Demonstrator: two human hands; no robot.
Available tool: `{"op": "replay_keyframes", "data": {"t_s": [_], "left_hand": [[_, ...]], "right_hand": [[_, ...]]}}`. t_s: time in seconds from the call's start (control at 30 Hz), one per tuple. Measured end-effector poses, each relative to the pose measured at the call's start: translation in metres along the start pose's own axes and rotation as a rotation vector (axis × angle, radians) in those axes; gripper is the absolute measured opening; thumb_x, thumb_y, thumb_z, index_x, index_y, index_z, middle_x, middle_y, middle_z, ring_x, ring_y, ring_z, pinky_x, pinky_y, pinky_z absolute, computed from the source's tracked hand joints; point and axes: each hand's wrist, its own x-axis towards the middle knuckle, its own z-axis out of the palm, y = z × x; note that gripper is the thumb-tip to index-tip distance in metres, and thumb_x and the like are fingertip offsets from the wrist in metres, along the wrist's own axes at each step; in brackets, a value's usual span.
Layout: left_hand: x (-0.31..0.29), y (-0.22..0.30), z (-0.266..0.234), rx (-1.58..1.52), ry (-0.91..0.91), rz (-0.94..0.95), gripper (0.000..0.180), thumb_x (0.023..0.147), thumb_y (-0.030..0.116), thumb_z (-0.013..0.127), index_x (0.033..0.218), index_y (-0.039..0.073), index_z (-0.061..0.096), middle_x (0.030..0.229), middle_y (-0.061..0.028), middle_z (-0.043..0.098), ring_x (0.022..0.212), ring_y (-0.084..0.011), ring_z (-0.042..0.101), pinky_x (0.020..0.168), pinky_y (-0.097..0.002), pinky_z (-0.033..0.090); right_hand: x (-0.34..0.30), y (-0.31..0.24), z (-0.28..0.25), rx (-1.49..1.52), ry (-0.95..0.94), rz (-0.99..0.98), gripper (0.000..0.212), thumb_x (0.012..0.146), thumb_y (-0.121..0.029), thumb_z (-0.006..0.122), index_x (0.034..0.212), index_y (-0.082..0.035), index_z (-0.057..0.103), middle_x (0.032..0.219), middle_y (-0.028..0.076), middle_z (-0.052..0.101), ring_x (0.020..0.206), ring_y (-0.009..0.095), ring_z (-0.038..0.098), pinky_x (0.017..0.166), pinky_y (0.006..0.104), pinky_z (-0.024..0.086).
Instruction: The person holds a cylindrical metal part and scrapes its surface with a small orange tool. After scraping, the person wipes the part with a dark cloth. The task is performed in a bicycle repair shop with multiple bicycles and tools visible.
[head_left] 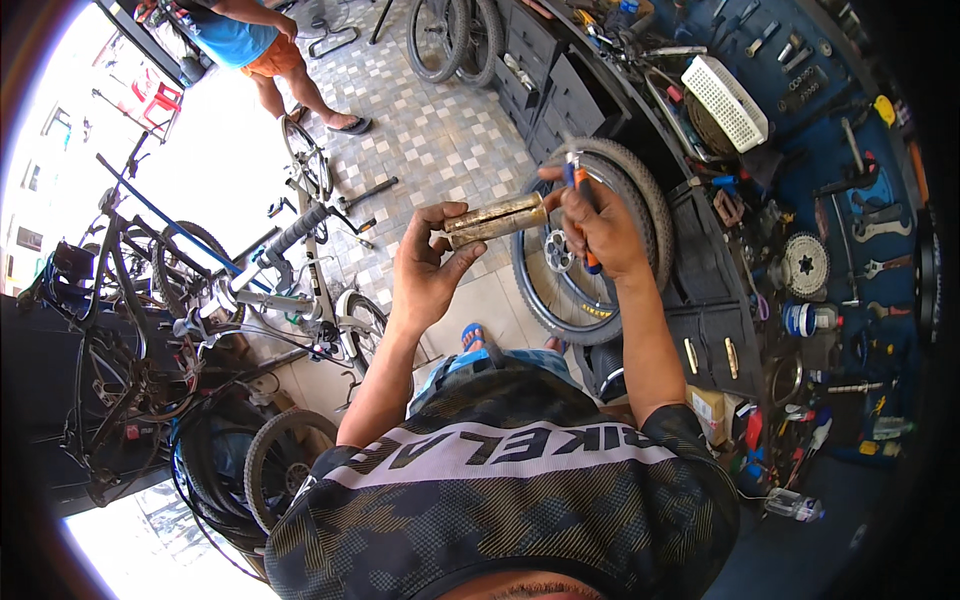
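In front of my chest, my left hand (428, 268) grips one end of a worn, brass-and-silver metal tube (497, 220) with a long dark slot along its side. Fingers lie over the top of it and the thumb is underneath. The tube's right end reaches the fingers of my right hand (604, 228), which is closed around a slim tool with orange and blue parts (581, 178). Its tip points up and away from me; the exact kind of tool cannot be made out.
Bicycle wheels (520, 290) stand beyond my right hand, against dark drawers (570, 95). Bike frames (312, 270) crowd the left. A white basket (722, 100) sits on the right bench, before a blue board of hanging tools (880, 225). Another person (245, 40) stands at far left.
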Motion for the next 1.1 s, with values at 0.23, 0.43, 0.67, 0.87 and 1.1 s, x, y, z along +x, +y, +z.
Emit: {"op": "replay_keyframes", "data": {"t_s": [0.23, 0.43, 0.67, 0.87, 1.1], "left_hand": [[0.01, 0.002, 0.003, -0.221, 0.084, -0.001, 0.051, 0.096, -0.003, 0.081, 0.141, 0.001, 0.057, 0.139, -0.0114, 0.064, 0.122, -0.0209, 0.066, 0.098, -0.039, 0.061], [0.0, -0.015, 0.02, -0.621, 0.108, -0.228, 0.055, 0.11, 0.026, 0.07, 0.154, -0.001, 0.05, 0.139, -0.0135, 0.067, 0.127, -0.0256, 0.065, 0.101, -0.0452, 0.059], [0.009, -0.007, 0.012, -0.608, 0.008, -0.285, 0.066, 0.114, 0.05, 0.054, 0.152, -0.003, 0.05, 0.123, -0.0189, 0.071, 0.109, -0.0299, 0.07, 0.097, -0.0438, 0.055], [0.008, 0.009, 0.009, -0.603, 0.025, -0.448, 0.072, 0.116, 0.063, 0.034, 0.145, 0.0, 0.055, 0.091, -0.0095, 0.061, 0.067, -0.0187, 0.058, 0.05, -0.0315, 0.041], [0.007, 0.016, 0.011, -0.578, 0.13, -0.592, 0.055, 0.118, 0.053, 0.036, 0.129, 0.005, 0.06, 0.089, -0.0099, 0.064, 0.064, -0.0185, 0.058, 0.047, -0.0289, 0.038]], "right_hand": [[-0.01, 0.014, 0.017, 0.001, -0.055, -0.023, 0.045, 0.097, -0.016, 0.084, 0.137, -0.004, 0.067, 0.093, -0.005, 0.063, 0.066, 0.0, 0.051, 0.057, 0.0196, 0.04], [-0.019, 0.026, 0.057, -0.234, 0.115, -0.214, 0.045, 0.087, -0.018, 0.094, 0.123, -0.008, 0.068, 0.094, -0.007, 0.062, 0.073, 0.001, 0.043, 0.065, 0.0205, 0.04], [-0.032, 0.042, 0.059, -0.433, 0.056, -0.333, 0.064, 0.089, -0.04, 0.093, 0.132, -0.005, 0.06, 0.098, 0.009, 0.073, 0.087, 0.018, 0.067, 0.08, 0.0343, 0.055], [-0.033, 0.007, 0.039, -0.692, 0.013, -0.345, 0.055, 0.104, -0.051, 0.072, 0.134, -0.006, 0.06, 0.106, 0.019, 0.074, 0.093, 0.041, 0.076, 0.078, 0.0423, 0.058], [-0.026, -0.014, 0.048, -1.116, -0.125, -0.552, 0.051, 0.102, -0.05, 0.072, 0.127, -0.006, 0.068, 0.105, 0.014, 0.075, 0.089, 0.037, 0.075, 0.077, 0.0435, 0.06]]}}
